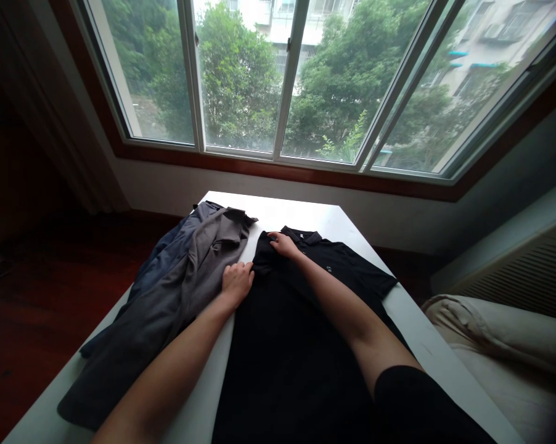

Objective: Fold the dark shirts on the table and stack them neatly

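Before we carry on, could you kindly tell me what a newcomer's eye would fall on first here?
Probably the bright window across the top, with green trees outside. Next, the black shirt spread on the white table, with the left grip and right grip at its upper left. A grey garment and a blue garment lie beside it.

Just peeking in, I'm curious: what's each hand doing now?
Left hand: touching the black shirt; grip unclear.
Right hand: on it, near the collar; grip unclear.

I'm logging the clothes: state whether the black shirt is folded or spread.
Spread: the black shirt lies along the white table, collar at the far end, one sleeve extended sideways.
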The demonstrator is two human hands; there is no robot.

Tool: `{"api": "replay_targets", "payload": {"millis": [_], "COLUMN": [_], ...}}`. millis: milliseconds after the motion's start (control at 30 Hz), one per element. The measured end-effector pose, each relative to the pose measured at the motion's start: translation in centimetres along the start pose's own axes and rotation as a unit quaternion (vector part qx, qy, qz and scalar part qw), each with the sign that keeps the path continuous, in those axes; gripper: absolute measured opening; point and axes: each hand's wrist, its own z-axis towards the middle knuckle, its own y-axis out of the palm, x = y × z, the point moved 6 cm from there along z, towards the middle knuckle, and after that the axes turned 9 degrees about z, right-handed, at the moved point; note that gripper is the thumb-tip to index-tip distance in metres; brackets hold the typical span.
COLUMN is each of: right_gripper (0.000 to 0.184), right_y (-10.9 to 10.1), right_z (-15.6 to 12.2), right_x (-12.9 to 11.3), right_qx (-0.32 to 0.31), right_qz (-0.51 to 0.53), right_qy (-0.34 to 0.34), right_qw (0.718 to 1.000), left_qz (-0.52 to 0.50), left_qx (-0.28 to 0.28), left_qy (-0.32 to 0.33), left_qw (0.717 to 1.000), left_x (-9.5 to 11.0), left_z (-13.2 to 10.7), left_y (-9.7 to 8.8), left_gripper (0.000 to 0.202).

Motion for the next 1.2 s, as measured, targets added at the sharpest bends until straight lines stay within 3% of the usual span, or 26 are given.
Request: {"api": "replay_targets", "payload": {"millis": [133, 267, 400, 467, 600, 667, 800, 867, 967, 1033, 1200], "right_gripper": [0.028, 0.036, 0.041, 0.038, 0.033, 0.030, 0.022, 0.019, 0.018, 0.019, 0.033], "right_y": [0.0, -0.8, -0.4, -0.4, -0.6, -0.4, -0.1, -0.4, -2.1, -2.8, -0.8], "right_z": [-0.7, -1.3, -2.6, -3.2, -3.7, -3.9, -4.4, -4.2, -2.7, -1.7, 0.1], "right_x": [1.0, 1.2, -0.2, -0.7, -0.4, 0.1, 1.3, 1.8, 2.2, 1.9, 0.3], "right_qx": [-0.034, -0.024, -0.121, -0.160, -0.192, -0.227, -0.265, -0.242, -0.093, 0.001, 0.039], "right_qz": [0.061, 0.146, 0.158, 0.203, 0.329, 0.329, 0.241, 0.186, 0.072, 0.022, -0.015], "right_qy": [0.021, 0.015, -0.025, -0.021, 0.053, 0.090, 0.126, 0.130, 0.116, 0.095, 0.037], "right_qw": [0.997, 0.989, 0.980, 0.966, 0.923, 0.912, 0.925, 0.943, 0.986, 0.995, 0.998], "left_qz": [0.001, -0.004, -0.011, -0.014, -0.013, -0.012, -0.014, -0.017, -0.021, -0.024, -0.026], "left_qx": [0.005, 0.009, 0.006, 0.002, -0.004, -0.004, -0.004, -0.005, -0.007, -0.010, -0.019], "left_qy": [-0.007, -0.017, -0.022, -0.019, -0.017, -0.019, -0.019, -0.019, -0.014, -0.001, 0.042], "left_qw": [1.000, 1.000, 1.000, 1.000, 1.000, 1.000, 1.000, 1.000, 1.000, 1.000, 0.999], "left_x": [-0.1, -0.3, -0.3, -0.3, -0.4, -0.4, -0.4, -0.4, -0.3, -0.1, 0.6], "left_z": [0.1, 0.1, 0.2, 0.2, 0.2, 0.3, 0.3, 0.3, 0.3, 0.4, 0.3], "left_y": [-0.2, -0.4, -0.3, -0.2, 0.0, 0.1, 0.2, 0.2, 0.2, 0.1, -0.2], "left_gripper": [0.038, 0.044, 0.041, 0.035, 0.037, 0.039, 0.039, 0.038, 0.038, 0.040, 0.041]}}
